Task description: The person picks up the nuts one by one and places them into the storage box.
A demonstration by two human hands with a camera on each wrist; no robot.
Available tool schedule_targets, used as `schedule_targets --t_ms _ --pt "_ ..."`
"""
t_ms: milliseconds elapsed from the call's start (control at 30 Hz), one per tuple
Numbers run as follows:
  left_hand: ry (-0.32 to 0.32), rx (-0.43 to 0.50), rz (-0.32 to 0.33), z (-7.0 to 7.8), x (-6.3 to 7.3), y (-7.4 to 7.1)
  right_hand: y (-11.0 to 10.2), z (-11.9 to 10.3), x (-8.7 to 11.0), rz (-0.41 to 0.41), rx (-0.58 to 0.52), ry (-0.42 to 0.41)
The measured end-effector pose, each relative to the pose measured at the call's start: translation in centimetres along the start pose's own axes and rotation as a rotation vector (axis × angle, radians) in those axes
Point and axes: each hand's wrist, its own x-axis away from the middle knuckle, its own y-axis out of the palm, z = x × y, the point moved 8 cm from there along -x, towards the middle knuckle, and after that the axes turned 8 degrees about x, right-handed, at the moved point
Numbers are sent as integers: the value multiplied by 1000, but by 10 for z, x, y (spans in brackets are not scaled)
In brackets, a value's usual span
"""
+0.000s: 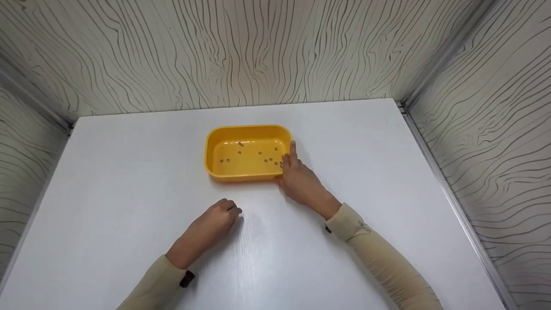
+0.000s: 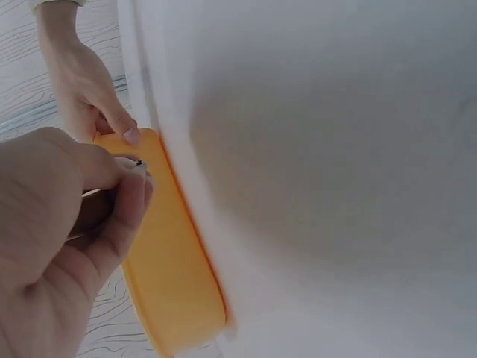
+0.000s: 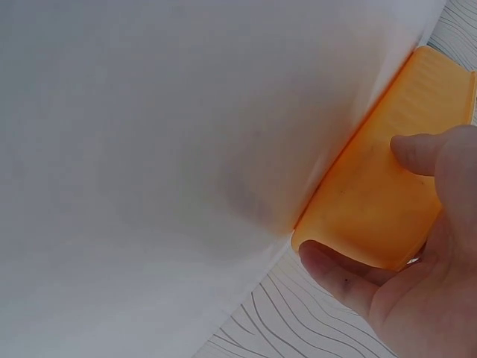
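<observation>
A yellow plastic bin (image 1: 245,177) stands on the white table, with several small metal nuts (image 1: 265,160) scattered over its floor, mostly toward the right end. My right hand (image 1: 301,181) grips the bin's near right corner; in the right wrist view the thumb (image 3: 417,153) lies along the long side and the fingers (image 3: 335,276) go round the end. In front of the bin, apart from it, my left hand (image 1: 215,224) has its fingers curled. The left wrist view shows its thumb and fingertips pinching a tiny metal nut (image 2: 139,163), mostly covered by the fingertips.
The white table (image 1: 107,193) extends around the bin on all sides. Behind it rises a panel with a wood-grain pattern (image 1: 258,51), and similar panels flank the left and right. A metal rail (image 1: 456,202) runs along the table's right edge.
</observation>
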Motion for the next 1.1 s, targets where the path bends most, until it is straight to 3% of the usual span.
schedule_targets --t_ms 233,400,533,800,933,1100 --pt "-70 192 50 -10 -5 -12 -1 -1 -1 -9 -9 5" --pt "-104 258 46 -13 -13 -20 -1 -2 -1 9 22 -16" --pt "-125 328 79 -16 -20 -30 -1 -1 -1 4 13 -18" --pt "-165 414 110 -19 -44 -54 0 4 0 -24 -14 20" --pt "-232 476 103 -26 -54 -63 2 4 0 -39 -19 28" --pt "-372 594 87 -46 -65 -66 3 3 0 -42 -37 39"
